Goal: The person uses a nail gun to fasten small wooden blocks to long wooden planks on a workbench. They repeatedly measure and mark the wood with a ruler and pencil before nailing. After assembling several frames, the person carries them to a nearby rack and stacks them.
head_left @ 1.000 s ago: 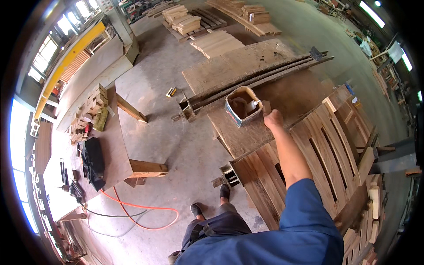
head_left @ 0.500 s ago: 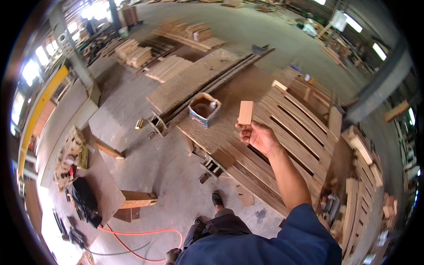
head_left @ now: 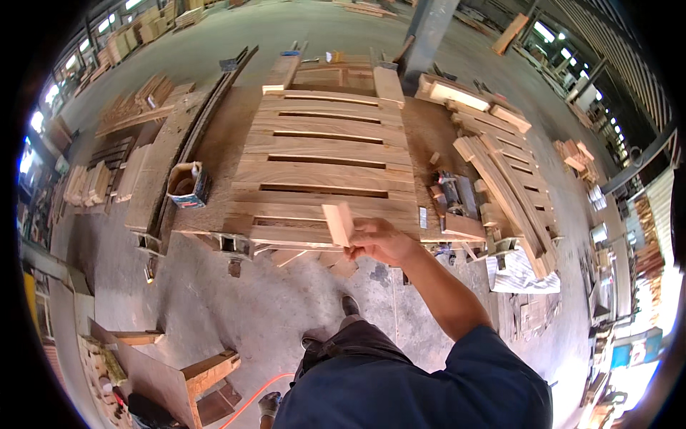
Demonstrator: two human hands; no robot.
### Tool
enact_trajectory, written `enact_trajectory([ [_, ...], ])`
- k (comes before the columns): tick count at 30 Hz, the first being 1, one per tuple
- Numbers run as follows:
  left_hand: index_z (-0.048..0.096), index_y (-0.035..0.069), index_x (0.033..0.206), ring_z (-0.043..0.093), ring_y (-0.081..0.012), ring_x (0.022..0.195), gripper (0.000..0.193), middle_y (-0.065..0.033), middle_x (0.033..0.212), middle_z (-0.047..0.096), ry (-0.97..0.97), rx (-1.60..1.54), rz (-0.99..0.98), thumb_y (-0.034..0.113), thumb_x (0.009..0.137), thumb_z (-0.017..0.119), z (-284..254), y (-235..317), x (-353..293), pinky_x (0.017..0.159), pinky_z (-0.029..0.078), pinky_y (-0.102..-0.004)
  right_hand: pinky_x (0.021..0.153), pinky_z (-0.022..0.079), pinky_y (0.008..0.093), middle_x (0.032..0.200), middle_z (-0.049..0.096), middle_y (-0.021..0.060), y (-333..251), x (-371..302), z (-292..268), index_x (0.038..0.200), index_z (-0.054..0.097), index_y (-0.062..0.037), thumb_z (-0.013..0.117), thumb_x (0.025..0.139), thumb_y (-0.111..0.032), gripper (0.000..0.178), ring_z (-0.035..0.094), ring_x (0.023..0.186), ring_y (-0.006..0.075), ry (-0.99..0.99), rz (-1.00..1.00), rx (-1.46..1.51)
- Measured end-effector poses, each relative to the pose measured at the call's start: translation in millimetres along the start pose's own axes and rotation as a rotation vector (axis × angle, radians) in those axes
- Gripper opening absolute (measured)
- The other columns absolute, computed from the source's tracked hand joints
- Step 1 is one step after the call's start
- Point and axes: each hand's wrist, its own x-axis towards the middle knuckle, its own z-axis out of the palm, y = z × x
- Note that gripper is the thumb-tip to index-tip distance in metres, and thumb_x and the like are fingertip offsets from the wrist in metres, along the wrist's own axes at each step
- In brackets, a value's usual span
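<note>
A small pale wooden block [head_left: 338, 223] is pinched upright in the fingers of my right hand [head_left: 381, 242]. My right arm reaches forward and holds the block above the near edge of a slatted wooden panel [head_left: 321, 175]. The panel's planks run crosswise with long gaps between several of them. My left hand [head_left: 269, 405], apparently in a dark glove, hangs low beside my body at the bottom edge. Its fingers are too small and dim to make out.
A cut-open container [head_left: 189, 187] stands left of the panel. To the right lie a hand plane or similar tool [head_left: 459, 196] and long boards [head_left: 507, 196]. A steel column [head_left: 426, 43] rises behind. An orange hose [head_left: 250, 400] crosses the floor near the workbench [head_left: 161, 379] at lower left.
My view has swung to the right, so the slatted panel now lies straight ahead. The wooden block, still in my right hand, is lower in view and turned to another side.
</note>
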Motion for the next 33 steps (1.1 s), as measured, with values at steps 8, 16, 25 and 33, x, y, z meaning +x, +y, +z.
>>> enact_trajectory([
  [8, 0.077, 0.007, 0.097, 0.073, -0.0161, 0.082, 0.02, -0.0042, 0.091, 0.078, 0.05, -0.563, -0.347, 0.024, 0.093, 0.068, 30, 83, 37, 0.075, 0.058, -0.034, 0.073, 0.062, 0.0363, 0.098, 0.075, 0.0113, -22, -93, -98, 0.106, 0.069, -0.0008, 0.07, 0.096, -0.029, 0.029, 0.073, 0.084, 0.022, 0.565, -0.056, 0.062],
  [16, 0.073, 0.0, 0.114, 0.067, -0.0154, 0.076, 0.022, -0.0084, 0.092, 0.072, 0.067, -0.83, -0.584, 0.014, 0.097, 0.07, 1, 278, 2, 0.063, 0.055, -0.0324, 0.041, 0.033, 0.0271, 0.063, 0.059, 0.0, 11, -95, -321, 0.077, 0.064, -0.0126, 0.074, 0.092, -0.035, 0.029, 0.049, 0.048, 0.0111, 0.869, 0.127, 0.007],
  [25, 0.078, 0.011, 0.11, 0.074, -0.0301, 0.092, 0.045, -0.0115, 0.107, 0.077, 0.097, -0.574, -0.707, 0.05, 0.09, 0.066, 90, 271, -74, 0.086, 0.058, -0.0415, 0.075, 0.053, 0.0272, 0.1, 0.072, 0.0021, 10, -45, -370, 0.124, 0.07, -0.0092, 0.075, 0.097, -0.034, 0.037, 0.067, 0.087, 0.0156, 0.879, -0.282, -0.542],
  [33, 0.071, 0.026, 0.13, 0.064, -0.0294, 0.124, 0.037, -0.0058, 0.137, 0.066, -0.009, -0.615, -0.793, 0.032, 0.099, 0.052, 165, 287, -144, 0.103, 0.054, -0.0453, 0.062, 0.049, 0.0265, 0.076, 0.061, 0.0017, 66, 10, -61, 0.094, 0.061, -0.005, 0.067, 0.103, -0.024, 0.022, 0.057, 0.068, 0.0103, 0.181, -0.33, -0.821],
])
